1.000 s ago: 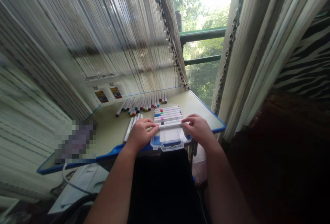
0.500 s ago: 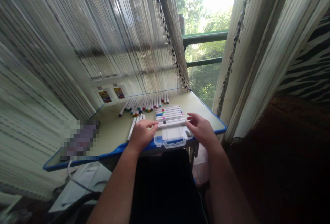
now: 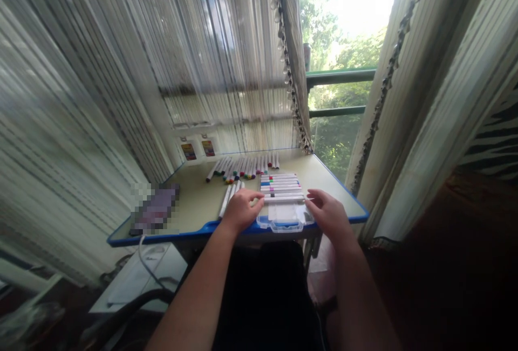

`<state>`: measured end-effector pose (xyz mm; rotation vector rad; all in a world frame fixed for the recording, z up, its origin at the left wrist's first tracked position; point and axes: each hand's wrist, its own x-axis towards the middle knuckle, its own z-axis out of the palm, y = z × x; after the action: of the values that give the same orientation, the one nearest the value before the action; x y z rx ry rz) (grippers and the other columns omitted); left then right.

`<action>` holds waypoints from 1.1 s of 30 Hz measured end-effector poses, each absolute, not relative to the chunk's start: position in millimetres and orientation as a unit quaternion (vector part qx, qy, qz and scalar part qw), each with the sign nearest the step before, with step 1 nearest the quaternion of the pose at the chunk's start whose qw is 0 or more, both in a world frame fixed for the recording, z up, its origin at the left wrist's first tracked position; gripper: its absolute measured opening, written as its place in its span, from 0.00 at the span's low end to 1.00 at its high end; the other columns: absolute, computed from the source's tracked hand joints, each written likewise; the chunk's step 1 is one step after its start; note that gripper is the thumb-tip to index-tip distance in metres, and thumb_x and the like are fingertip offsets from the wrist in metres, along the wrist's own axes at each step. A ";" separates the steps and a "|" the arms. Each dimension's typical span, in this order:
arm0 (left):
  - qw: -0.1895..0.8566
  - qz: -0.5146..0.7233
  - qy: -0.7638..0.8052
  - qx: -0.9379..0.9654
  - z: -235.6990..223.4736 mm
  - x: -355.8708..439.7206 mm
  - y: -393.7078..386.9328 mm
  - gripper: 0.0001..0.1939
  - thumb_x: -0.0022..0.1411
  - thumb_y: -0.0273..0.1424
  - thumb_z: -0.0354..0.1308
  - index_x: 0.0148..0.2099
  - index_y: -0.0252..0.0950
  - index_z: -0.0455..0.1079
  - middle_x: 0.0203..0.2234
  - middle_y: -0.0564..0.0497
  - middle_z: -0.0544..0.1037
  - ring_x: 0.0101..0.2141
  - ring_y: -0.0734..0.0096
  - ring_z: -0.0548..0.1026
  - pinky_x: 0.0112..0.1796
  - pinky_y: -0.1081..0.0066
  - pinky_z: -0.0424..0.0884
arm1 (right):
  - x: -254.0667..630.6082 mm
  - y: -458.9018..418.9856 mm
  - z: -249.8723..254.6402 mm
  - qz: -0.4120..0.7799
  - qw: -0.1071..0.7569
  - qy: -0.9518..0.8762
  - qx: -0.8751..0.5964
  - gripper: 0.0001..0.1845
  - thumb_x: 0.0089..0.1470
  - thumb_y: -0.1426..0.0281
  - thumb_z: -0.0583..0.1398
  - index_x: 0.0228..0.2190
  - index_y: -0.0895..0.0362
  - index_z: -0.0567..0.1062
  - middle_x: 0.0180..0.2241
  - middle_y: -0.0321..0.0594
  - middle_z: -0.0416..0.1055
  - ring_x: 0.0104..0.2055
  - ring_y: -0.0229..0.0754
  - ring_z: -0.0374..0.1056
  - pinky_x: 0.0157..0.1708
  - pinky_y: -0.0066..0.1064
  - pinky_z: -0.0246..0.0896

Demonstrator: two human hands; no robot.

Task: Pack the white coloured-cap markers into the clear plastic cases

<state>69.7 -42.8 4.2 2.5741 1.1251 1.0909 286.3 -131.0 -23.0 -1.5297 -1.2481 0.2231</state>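
A clear plastic case (image 3: pixel 286 227) lies at the desk's front edge, with several white markers stacked in a row across it. My left hand (image 3: pixel 243 211) pinches the left end of the nearest white marker (image 3: pixel 285 200), which lies level along the row. Beside its right end is my right hand (image 3: pixel 327 213), fingers apart and slightly curled; whether a fingertip touches the marker I cannot tell. Several loose white markers (image 3: pixel 226 202) lie side by side just left of my left hand, partly hidden behind it.
A long row of capped markers (image 3: pixel 243 169) lies toward the back of the desk (image 3: pixel 194 200). At the left corner lies a blurred dark device (image 3: pixel 156 210) with a white cable (image 3: pixel 142 254). String curtains (image 3: pixel 226 70) hang behind, and a window with green rails (image 3: pixel 342 76) is on the right.
The view has shifted, so the desk and hands appear farther right. Both hands keep about the same places at the two ends of the nearest marker.
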 end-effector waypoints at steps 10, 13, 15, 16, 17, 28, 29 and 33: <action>0.031 0.469 0.333 0.817 -4.8 55.9 -54.0 0.08 0.57 0.26 0.55 0.35 0.36 0.75 0.31 0.48 0.80 0.37 0.65 0.74 0.43 0.64 0.70 | 289.4 -131.4 -27.1 0.076 0.520 -0.506 -0.684 0.18 0.41 0.67 0.55 0.34 0.59 0.76 0.33 0.43 0.76 0.34 0.44 0.72 0.39 0.36 0.65; 0.012 0.537 0.350 0.768 -11.2 35.8 -61.2 0.08 0.57 0.25 0.53 0.35 0.36 0.74 0.31 0.48 0.79 0.37 0.66 0.74 0.43 0.65 0.70 | 281.8 -131.8 -21.9 0.076 0.546 -0.486 -0.678 0.18 0.42 0.64 0.56 0.34 0.59 0.76 0.33 0.45 0.76 0.34 0.45 0.70 0.38 0.37 0.64; 0.002 0.573 0.384 0.724 -12.6 18.5 -61.8 0.08 0.57 0.25 0.53 0.38 0.35 0.73 0.33 0.47 0.79 0.38 0.65 0.74 0.43 0.65 0.70 | 258.8 -131.5 -11.1 -0.002 0.589 -0.450 -0.671 0.18 0.45 0.62 0.55 0.34 0.60 0.76 0.33 0.46 0.75 0.34 0.46 0.69 0.37 0.38 0.63; -0.001 0.589 0.406 0.699 -12.0 9.1 -60.3 0.09 0.57 0.25 0.53 0.40 0.35 0.72 0.34 0.47 0.78 0.39 0.64 0.73 0.43 0.64 0.69 | 241.4 -130.8 -4.3 -0.054 0.611 -0.442 -0.655 0.17 0.47 0.63 0.54 0.33 0.59 0.76 0.34 0.46 0.74 0.35 0.46 0.68 0.38 0.38 0.63; 0.001 0.602 0.427 0.675 -10.3 -0.4 -57.8 0.10 0.57 0.26 0.53 0.42 0.34 0.71 0.35 0.46 0.78 0.39 0.64 0.73 0.43 0.64 0.69 | 220.9 -129.4 2.7 -0.080 0.625 -0.464 -0.623 0.15 0.48 0.64 0.53 0.32 0.59 0.76 0.34 0.46 0.73 0.36 0.46 0.67 0.37 0.37 0.62; 0.228 0.555 0.485 0.636 6.0 -57.7 -14.6 0.08 0.57 0.26 0.52 0.38 0.34 0.70 0.30 0.49 0.78 0.33 0.71 0.76 0.35 0.73 0.69 | 65.3 -82.1 -21.4 -0.074 0.388 -0.658 -0.641 0.15 0.51 0.73 0.53 0.38 0.61 0.76 0.39 0.49 0.73 0.43 0.48 0.64 0.47 0.37 0.55; 0.242 0.539 0.497 0.635 2.2 -58.2 -11.5 0.07 0.56 0.25 0.52 0.37 0.33 0.70 0.28 0.49 0.78 0.32 0.71 0.76 0.34 0.74 0.69 | 63.9 -81.2 -24.6 -0.077 0.382 -0.655 -0.648 0.15 0.52 0.74 0.53 0.39 0.62 0.76 0.40 0.49 0.73 0.44 0.49 0.63 0.47 0.37 0.55; 0.239 0.497 0.530 0.644 -9.4 -59.6 -4.5 0.07 0.55 0.25 0.53 0.34 0.33 0.71 0.25 0.49 0.78 0.30 0.70 0.76 0.32 0.73 0.68 | 63.4 -82.0 -26.9 -0.074 0.372 -0.669 -0.639 0.19 0.52 0.73 0.53 0.45 0.61 0.73 0.42 0.48 0.73 0.46 0.49 0.63 0.48 0.37 0.55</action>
<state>-59.6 -4.5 -9.4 1.7624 1.4510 1.3618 63.4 -82.0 -26.9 -1.6374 -1.7149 -0.1892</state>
